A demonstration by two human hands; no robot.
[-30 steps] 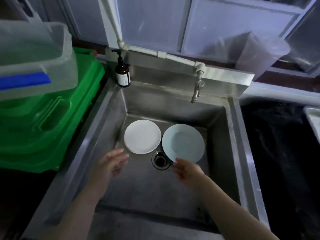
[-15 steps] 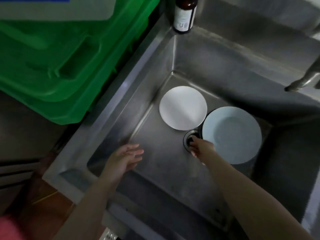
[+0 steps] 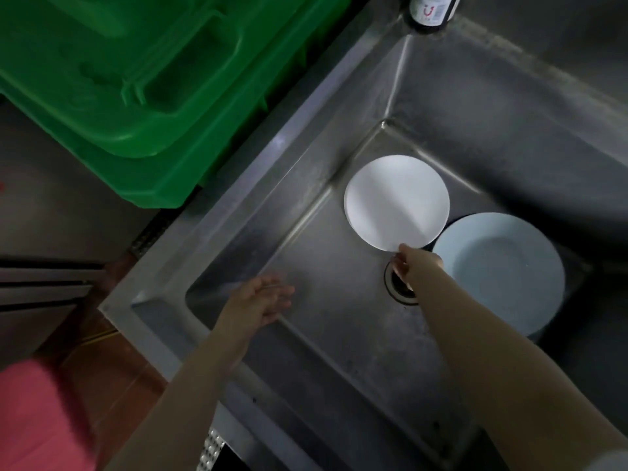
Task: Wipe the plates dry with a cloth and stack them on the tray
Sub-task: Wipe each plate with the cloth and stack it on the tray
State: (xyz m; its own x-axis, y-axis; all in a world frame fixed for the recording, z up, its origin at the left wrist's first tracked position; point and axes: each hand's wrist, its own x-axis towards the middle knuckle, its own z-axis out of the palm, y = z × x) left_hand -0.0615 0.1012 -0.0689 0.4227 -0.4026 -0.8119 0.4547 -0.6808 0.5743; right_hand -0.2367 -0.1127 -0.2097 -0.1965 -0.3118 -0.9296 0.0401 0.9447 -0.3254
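Observation:
Two plates lie in the steel sink (image 3: 238, 212). A white plate (image 3: 396, 202) sits at the back of the basin; a pale blue plate (image 3: 503, 273) lies to its right, partly under its edge. My right hand (image 3: 413, 266) is over the drain and pinches the near rim of the white plate. Above the sink's front left corner my left hand (image 3: 263, 300) hovers with relaxed fingers and holds nothing. No cloth is in view.
Stacked green plastic trays (image 3: 136, 79) stand on the counter left of the sink. A dark soap bottle (image 3: 430, 10) stands at the sink's back corner. The drain (image 3: 401, 287) is partly hidden by my right hand. Pink fabric (image 3: 37, 419) shows at bottom left.
The camera has tilted down and leftward. My right hand has moved from the blue plate's rim across the drain to the white plate's near rim. My left hand stays near the sink's front left.

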